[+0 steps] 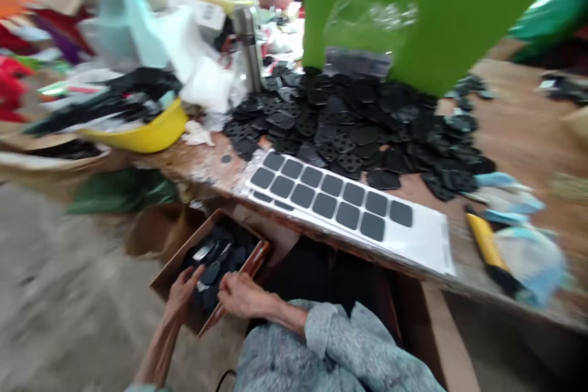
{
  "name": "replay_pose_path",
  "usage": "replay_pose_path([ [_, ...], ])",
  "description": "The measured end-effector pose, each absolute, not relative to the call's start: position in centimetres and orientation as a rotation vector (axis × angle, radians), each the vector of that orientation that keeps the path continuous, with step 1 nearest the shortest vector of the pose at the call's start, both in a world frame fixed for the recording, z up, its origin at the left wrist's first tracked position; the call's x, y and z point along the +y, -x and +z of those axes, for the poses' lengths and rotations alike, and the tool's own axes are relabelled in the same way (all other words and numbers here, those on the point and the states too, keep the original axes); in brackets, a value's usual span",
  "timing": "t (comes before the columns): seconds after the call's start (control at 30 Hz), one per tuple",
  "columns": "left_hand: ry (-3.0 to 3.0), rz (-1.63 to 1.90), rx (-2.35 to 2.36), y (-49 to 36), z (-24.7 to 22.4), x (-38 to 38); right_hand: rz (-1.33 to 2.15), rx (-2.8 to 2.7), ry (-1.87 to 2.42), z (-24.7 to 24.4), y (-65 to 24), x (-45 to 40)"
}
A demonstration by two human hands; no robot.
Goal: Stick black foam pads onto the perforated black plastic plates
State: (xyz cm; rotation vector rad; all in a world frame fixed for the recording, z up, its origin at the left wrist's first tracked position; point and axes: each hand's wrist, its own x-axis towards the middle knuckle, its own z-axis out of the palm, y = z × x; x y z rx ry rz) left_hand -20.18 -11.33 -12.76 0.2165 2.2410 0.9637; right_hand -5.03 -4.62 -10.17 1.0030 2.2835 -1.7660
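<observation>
A cardboard box [169, 277] below the table edge holds many small dark flat pieces [212, 274]. My left hand [184, 290] reaches over the box's left side, its fingers apart and near the pieces. At the box's right wall is my right hand [242, 294], with its fingers curled inward. Its fingertips are partly hidden, and I cannot make out what is in them. On the table edge lies a white sheet [420, 245] bearing rows of dark rounded-square stickers [325, 205].
Behind the sheet spreads a heap of black pieces [349, 128]. A metal flask [248, 49] stands by a green panel [390, 6]. A yellow basin [151, 131] sits at the left. A yellow-and-black cutter [489, 248] lies at the right beside blue-white scraps [533, 257].
</observation>
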Motion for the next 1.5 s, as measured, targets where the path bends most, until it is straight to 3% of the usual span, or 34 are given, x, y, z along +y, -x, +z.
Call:
replay_pose_path([
  [0.23,-0.794,1.063,1.997,13.5,-7.5,-3.3,-1.968,2.594,-1.425,-2.0,-8.5,0.8],
  [0.3,-1.090,1.073,1.879,9.1,-4.7,-0.8,-1.793,2.674,-1.828,-0.4,-13.5,3.0],
  [0.4,-1.594,1.020,1.617,2.4,-1.6,3.1,-1.201,2.819,-2.272,-0.1,-19.8,6.9],
  [0.5,-2.051,0.969,1.385,-2.8,-0.9,7.1,-0.711,2.917,-2.198,-1.3,-23.6,10.7],
  [0.57,-2.279,0.911,1.356,-5.2,-1.6,9.3,-0.573,2.918,-2.088,-2.1,-24.7,12.5],
  [0.8,-2.535,0.624,1.468,-7.1,-4.7,11.7,-0.591,2.910,-1.920,-3.3,-25.2,14.4],
  [1.2,-2.563,0.504,1.524,-7.2,-4.7,11.7,-0.767,2.923,-1.602,-2.0,-25.5,17.6],
  [1.5,-2.525,0.527,1.514,-7.2,-4.7,11.7,-0.469,2.972,-1.567,-1.9,-24.6,16.8],
])
